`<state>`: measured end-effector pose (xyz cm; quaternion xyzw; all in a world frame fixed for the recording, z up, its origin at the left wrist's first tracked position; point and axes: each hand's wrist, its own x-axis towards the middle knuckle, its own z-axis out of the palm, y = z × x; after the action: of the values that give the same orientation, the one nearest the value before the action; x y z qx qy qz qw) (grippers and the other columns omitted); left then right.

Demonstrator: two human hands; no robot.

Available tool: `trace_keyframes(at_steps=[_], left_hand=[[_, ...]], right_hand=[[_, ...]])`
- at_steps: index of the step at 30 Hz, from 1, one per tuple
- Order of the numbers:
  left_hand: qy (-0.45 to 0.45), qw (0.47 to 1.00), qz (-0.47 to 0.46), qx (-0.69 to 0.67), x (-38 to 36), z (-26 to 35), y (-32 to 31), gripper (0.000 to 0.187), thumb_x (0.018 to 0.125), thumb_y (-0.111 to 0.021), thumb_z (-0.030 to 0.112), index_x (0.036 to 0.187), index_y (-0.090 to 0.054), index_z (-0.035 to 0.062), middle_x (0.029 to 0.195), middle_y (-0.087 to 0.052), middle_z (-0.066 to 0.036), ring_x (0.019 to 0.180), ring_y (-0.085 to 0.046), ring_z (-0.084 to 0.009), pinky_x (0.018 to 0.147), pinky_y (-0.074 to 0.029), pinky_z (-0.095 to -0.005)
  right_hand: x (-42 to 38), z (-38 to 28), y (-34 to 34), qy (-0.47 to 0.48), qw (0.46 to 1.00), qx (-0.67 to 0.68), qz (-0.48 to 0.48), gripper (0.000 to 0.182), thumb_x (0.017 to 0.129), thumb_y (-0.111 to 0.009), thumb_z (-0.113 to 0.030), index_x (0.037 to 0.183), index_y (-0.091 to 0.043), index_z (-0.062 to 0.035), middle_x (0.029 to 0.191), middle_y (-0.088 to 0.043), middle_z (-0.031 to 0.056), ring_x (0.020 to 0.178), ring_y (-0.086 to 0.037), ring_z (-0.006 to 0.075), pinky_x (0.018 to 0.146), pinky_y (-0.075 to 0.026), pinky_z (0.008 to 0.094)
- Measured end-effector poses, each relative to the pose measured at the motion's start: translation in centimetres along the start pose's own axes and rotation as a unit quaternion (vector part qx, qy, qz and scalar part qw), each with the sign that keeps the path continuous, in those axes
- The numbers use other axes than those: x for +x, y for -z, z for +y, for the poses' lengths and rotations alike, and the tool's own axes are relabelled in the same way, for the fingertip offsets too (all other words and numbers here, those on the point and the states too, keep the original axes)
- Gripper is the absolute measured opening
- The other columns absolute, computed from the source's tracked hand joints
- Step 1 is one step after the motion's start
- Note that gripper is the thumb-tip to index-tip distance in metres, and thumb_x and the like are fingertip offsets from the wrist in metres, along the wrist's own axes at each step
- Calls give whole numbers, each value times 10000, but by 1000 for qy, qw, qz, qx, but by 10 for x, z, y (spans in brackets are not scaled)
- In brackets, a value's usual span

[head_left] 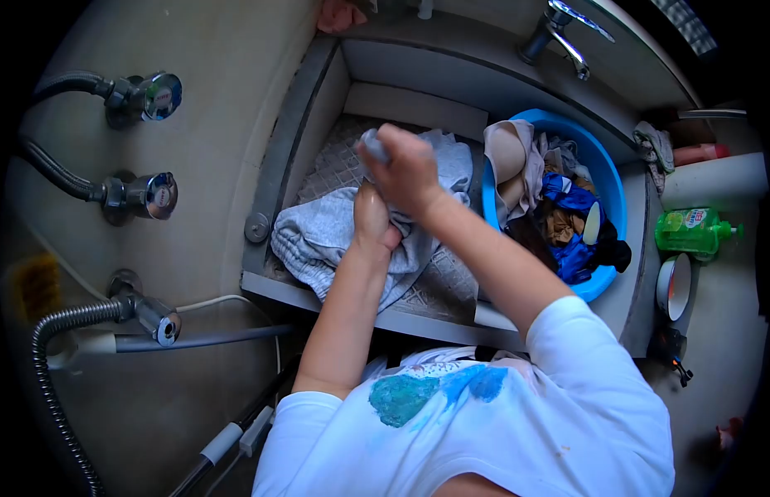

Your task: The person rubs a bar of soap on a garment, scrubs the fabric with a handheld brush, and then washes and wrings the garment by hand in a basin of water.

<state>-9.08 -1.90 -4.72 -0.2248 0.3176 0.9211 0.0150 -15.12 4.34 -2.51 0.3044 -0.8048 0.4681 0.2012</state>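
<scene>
On the far left, three wall taps (144,195) with braided hoses stand one above another on the pale wall, handy to the wash basin beside them. The grey sweatshirt (318,236) lies bunched on the ribbed floor of the concrete sink (318,108), spread there so it can be rubbed against the ridges. The left hand (372,219) is closed into a fist around a fold of the cloth, pinning it down. Just above it, the right hand (405,170) is also closed tight, gripping another bunch of the same cloth lifted clear of the ridges, the two fists touching so the fabric can be worked between them. To the right, a blue plastic tub (613,199) piled with mixed clothes sits in the sink's corner, within reach. Beyond it, on the ledge, a green bottle (691,230) lies on its side near a small round dish (673,286). A chrome faucet (559,33) stands above. The room is dim, with worn grey surfaces.
</scene>
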Motion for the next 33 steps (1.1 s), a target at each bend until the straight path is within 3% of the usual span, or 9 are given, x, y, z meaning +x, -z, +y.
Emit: trace_keyframes(at_steps=[4,9,11,15,16,19,22,25,33], left_hand=[[7,998,0,-67,12,-6,11,461,1027,-376,400,1300,-492,47,1252,-575,-109,1131,-582,-222,978,-478,-362],[-82,931,-357,11,80,-43,121,459,1028,-374,395,1310,-486,50,1265,-568,-109,1146,-577,-224,980,-478,-358],[20,997,30,62,-4,-3,9,432,1039,-346,365,1301,-489,52,1250,-571,-106,1137,-581,-215,973,-482,-350],[-21,999,-19,-28,11,-8,1,464,1012,-394,412,1290,-488,54,1232,-570,-97,1106,-589,-205,956,-489,-356],[9,920,-263,-292,27,-24,21,400,1023,-387,390,1224,-516,69,1139,-588,-76,1056,-593,-183,925,-493,-339],[117,829,-468,-283,46,-48,103,368,1013,-429,416,1143,-548,93,1025,-604,-45,988,-594,-150,868,-503,-317],[50,981,-162,-90,18,-27,53,451,1005,-417,422,1269,-491,63,1184,-577,-82,1090,-583,-199,938,-489,-352],[20,1000,6,23,2,0,-10,485,1002,-419,424,1304,-474,49,1209,-574,-86,1121,-576,-214,964,-477,-365],[45,995,-85,16,25,1,41,483,997,-434,434,1285,-499,52,1240,-567,-79,1110,-576,-208,960,-474,-366]], right_hand=[[-14,-14,4,14,999,-17,37,281,783,-742,-214,731,-513,-59,697,-542,156,626,-575,329,560,-463,398],[-44,-42,7,104,993,57,-15,195,744,-721,-196,748,-557,-90,684,-591,106,646,-620,325,602,-494,396],[-8,-13,2,-28,1000,2,-9,263,807,-697,-242,722,-524,-64,705,-590,150,655,-598,352,580,-480,416],[6,-5,0,-12,997,56,52,157,791,-707,-121,866,-598,-36,823,-633,134,765,-627,336,654,-499,374],[-10,-25,4,8,999,48,16,234,720,-707,-66,941,-631,-53,919,-664,126,839,-647,331,747,-525,373],[-50,-76,16,87,987,95,-101,218,683,-743,-96,824,-581,-67,814,-628,116,785,-645,295,730,-529,386],[-25,-27,2,114,993,27,16,256,792,-734,-200,754,-525,-57,747,-571,148,658,-571,347,589,-480,401],[12,4,5,-91,994,-6,-65,319,832,-693,-289,784,-492,-46,739,-567,164,698,-591,367,595,-469,442],[-59,-85,20,-1,998,10,-66,265,737,-771,-295,845,-588,-137,702,-593,79,691,-634,273,614,-494,392]])
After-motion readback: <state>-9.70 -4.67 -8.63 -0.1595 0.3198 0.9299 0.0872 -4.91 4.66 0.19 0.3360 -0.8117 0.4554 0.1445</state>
